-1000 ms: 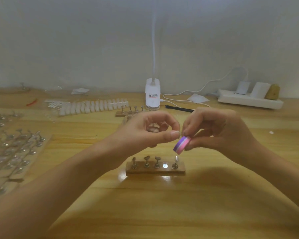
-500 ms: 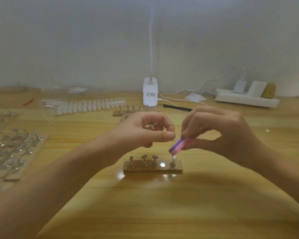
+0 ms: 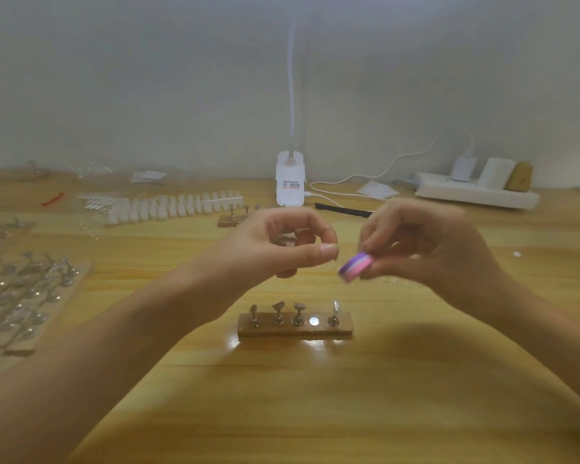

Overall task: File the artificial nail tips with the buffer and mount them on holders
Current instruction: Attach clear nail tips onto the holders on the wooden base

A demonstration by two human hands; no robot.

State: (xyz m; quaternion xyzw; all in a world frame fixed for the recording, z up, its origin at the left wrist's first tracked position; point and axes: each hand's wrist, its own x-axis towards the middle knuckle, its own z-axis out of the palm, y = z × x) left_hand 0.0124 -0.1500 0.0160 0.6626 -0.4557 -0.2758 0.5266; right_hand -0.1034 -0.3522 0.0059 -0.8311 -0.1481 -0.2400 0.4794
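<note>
pink-and-purple buffer up against a tiny piece, over the wooden base

right hand (image 3: 426, 249) pinches the buffer (image 3: 355, 267) between thumb and fingertips, just beside the left hand (image 3: 275, 252). the left thumb and curled forefinger pinch a small piece (image 3: 287, 241), too blurry to tell if it's the nail tip or its holder. both hover above the wooden base (image 3: 295, 331), where four holders (image 3: 277, 313) stand and one slot shows bare. imo for clean filing: brace your wrists on the table (image 3: 315, 413), use light short strokes along the edge, and turn the piece rather than the buffer. spare tips (image 3: 168, 207) sit in a row well behind.
</note>
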